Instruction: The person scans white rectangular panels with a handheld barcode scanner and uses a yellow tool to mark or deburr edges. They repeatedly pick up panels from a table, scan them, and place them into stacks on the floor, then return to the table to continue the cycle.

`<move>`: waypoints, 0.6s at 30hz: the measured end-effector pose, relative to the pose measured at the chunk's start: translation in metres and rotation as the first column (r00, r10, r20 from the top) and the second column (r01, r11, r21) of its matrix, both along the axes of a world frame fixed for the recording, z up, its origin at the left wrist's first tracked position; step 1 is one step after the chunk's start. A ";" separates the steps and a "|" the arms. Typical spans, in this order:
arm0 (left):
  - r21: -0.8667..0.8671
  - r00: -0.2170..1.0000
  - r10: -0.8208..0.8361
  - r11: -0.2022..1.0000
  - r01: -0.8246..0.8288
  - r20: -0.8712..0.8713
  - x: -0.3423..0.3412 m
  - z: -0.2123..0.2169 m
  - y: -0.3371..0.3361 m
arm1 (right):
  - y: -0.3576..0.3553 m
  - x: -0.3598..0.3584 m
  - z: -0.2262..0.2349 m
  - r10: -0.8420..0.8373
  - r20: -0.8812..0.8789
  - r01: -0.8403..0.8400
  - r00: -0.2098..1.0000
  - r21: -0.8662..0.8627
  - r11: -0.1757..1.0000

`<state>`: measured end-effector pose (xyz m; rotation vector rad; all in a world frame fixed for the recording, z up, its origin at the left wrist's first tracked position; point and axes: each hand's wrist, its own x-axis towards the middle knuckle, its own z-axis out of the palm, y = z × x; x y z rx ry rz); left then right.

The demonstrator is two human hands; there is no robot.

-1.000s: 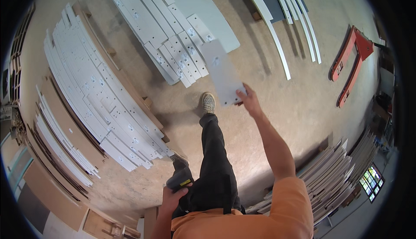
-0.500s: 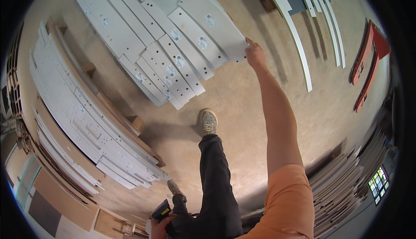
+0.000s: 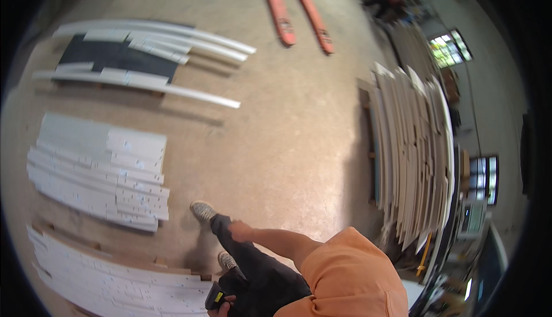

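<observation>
The left hand (image 3: 223,308) was wrapped around a dark scanner (image 3: 213,294) with a yellow label, low in the view beside the black trousers (image 3: 261,274). The scanner's exposed end pointed ahead, away from the body; its grip was hidden, so the full long axis could not be told. The right hand (image 3: 240,232) was over the trousers, blurred, and whether its fingers were spread or pressed together could not be told. Beyond the shoes (image 3: 202,211) spread a tan, scuffed floor (image 3: 287,144), brightest in the middle. White boards (image 3: 86,274) at lower left and a lighter pile (image 3: 138,193) above them ran lengthwise from left to right. Farther off, white strips (image 3: 190,94) lay with a dark sheet (image 3: 103,52), near a red pallet truck (image 3: 279,15). On the right stood a row of boards (image 3: 411,161), with windows (image 3: 451,48) in the grey wall (image 3: 489,64) behind.
</observation>
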<state>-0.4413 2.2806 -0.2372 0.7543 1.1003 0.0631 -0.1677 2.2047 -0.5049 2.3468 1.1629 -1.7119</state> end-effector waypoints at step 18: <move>0.414 0.373 -0.902 0.431 0.802 0.217 0.107 0.170 -0.361 | -0.639 -0.240 0.179 -0.977 0.199 0.983 -0.077 0.177 -0.041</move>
